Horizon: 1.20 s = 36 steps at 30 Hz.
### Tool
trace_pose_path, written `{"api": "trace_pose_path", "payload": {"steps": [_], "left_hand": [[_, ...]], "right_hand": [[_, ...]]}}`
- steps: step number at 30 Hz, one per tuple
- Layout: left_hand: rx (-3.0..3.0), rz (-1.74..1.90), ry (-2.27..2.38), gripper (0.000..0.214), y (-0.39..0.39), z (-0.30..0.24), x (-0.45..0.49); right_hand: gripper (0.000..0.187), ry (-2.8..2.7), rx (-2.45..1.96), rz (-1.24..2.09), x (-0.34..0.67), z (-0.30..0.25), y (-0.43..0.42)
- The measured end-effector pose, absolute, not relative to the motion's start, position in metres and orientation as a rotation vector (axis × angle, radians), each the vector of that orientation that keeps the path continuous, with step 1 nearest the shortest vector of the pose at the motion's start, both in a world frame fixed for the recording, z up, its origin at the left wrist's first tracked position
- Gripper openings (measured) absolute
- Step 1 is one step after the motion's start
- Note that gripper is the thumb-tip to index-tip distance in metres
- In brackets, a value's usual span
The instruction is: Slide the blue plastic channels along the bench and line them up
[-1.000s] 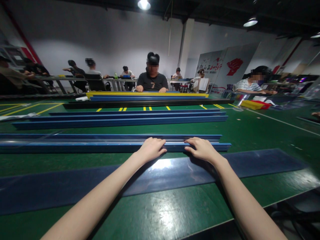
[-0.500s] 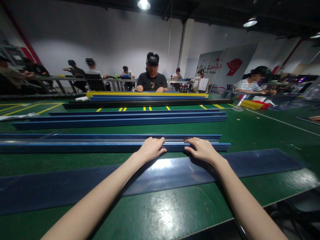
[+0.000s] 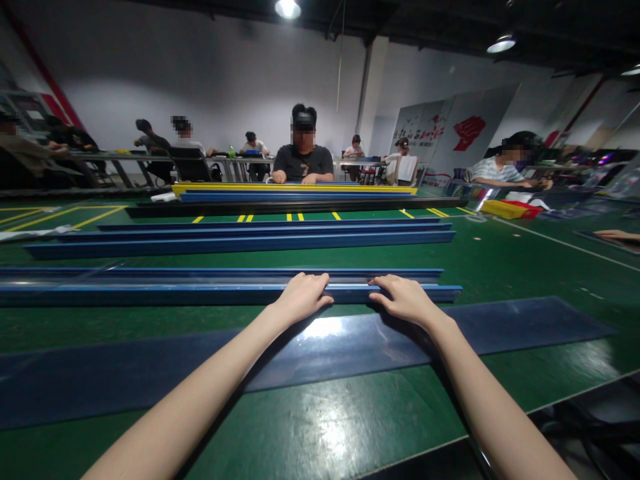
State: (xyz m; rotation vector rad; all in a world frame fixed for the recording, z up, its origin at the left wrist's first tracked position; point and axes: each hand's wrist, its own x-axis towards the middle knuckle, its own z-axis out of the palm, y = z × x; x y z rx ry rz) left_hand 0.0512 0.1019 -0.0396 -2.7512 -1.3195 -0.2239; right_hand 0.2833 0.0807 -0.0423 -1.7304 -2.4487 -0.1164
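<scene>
Little change on the near side. Left hand [image 3: 304, 293] and right hand [image 3: 400, 293] sit as they did a second ago, fingers over the near wall of a long blue channel-shaped plastic strip [image 3: 260, 295], thumbs on its outer face. Grip closed on that wall, apparently steadying it. Strip unmoved on the green bench [image 3: 310, 427], just beyond a flat, glossy, bluish see-through sheet [image 3: 350, 360]. Elsewhere: dark-shirted person [image 3: 303, 163] opposite, hands closer together; a co-worker's hand [image 3: 617, 235], far right, further in.
</scene>
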Motion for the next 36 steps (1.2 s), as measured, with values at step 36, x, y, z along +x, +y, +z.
{"api": "trace_pose_path", "payload": {"steps": [36], "left_hand": [[-2.687,-0.292,-1.195,0.023,0.1036,-0.0473,0.0499]], "right_hand": [[0.034,-2.464,-1.706,-0.128,0.2851,-0.0448,0.0828]]}}
